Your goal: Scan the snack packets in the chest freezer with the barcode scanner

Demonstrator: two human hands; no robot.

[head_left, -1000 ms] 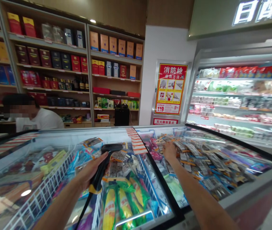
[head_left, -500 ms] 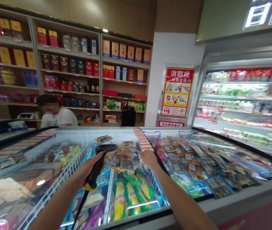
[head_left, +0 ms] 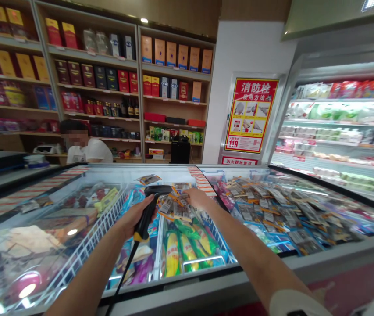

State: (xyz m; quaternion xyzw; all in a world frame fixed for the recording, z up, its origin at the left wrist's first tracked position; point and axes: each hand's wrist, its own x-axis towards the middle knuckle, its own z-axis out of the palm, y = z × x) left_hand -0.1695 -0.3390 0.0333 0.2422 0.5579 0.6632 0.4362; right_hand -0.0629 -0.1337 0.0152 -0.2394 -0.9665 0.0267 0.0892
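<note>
The left hand [head_left: 133, 220] has its grip closed round the black handle of a scanner [head_left: 146, 217], which it holds over the freezer [head_left: 222, 278], head uppermost and a cable [head_left: 126, 273] hanging from the bottom of the handle. The right hand [head_left: 200, 199] reaches in just beside it, fingertips at a loose pile of small packets [head_left: 172, 206]; whether its grip has closed on one cannot be told, as the fingers hide the spot. The pile lies beyond some green-and-yellow corn packs [head_left: 172, 255], and a larger heap of similar packets [head_left: 272, 207] spreads to the right.

The scanner looks light and rigid, probably of hard plastic; its handle is the natural hold, with the head left free and the cable kept from snagging. The packets should be lighter still, thin and limp, likely to slide over one another and perhaps slick if chilled. A pinch at one edge or corner would suit them best, leaving the printed face uncovered and the contents uncrushed.

Behind the freezer, a person [head_left: 96, 151] in a white top leans with head lowered, well apart from both hands.
</note>
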